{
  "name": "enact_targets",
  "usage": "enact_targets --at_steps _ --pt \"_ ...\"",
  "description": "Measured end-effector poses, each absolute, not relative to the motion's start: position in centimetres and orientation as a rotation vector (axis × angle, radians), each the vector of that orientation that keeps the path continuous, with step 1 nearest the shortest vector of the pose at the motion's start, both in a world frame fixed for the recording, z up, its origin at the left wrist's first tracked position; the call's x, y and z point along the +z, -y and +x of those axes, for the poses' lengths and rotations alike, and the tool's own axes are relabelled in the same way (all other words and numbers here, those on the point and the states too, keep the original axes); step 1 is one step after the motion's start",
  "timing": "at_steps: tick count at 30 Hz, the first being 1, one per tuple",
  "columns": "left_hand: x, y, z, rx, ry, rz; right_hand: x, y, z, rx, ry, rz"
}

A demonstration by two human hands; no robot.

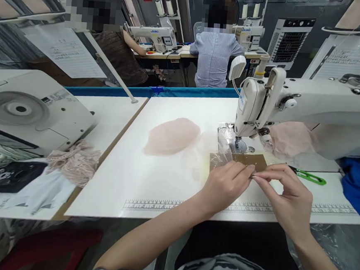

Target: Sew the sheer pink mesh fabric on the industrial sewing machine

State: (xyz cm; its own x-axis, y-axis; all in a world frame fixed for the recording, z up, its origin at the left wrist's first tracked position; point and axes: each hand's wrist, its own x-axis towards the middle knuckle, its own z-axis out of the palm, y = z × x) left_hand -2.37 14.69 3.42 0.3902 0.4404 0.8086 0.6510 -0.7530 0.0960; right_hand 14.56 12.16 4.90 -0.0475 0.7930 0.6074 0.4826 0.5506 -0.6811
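Both hands meet just in front of the sewing machine (259, 101), at the near edge of a brown plate (254, 161) beside the needle. My left hand (228, 186) is closed, its fingertips pinched at a tiny dark item too small to name. From the other side my right hand (290, 197) pinches at the same spot with thumb and forefinger. Clear, filmy material (223, 155) shows behind my left fingers; whether they hold it is unclear. A sheer pale pink fabric piece (173, 136) lies flat to the left. Green-handled thread snips (312, 177) rest beyond my right hand.
A printed ruler (154, 205) runs along the table's front edge. Crumpled pink fabric (292, 137) sits beneath the machine arm, blue cloth (356, 186) at the far right. Left stands another machine (35, 107) with pink yarn (75, 162). Two people sit at machines beyond.
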Motion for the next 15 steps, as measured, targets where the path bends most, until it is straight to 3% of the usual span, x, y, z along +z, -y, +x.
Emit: enact_targets --at_steps 11,15 --pt "3.6 -14.62 -2.55 -1.256 0.992 -2.392 4.76 -12.08 14.97 0.382 1.824 -1.047" --pt "3.73 -14.53 -2.55 -1.394 1.014 -2.513 4.88 -12.29 15.28 0.4 1.797 -1.074"
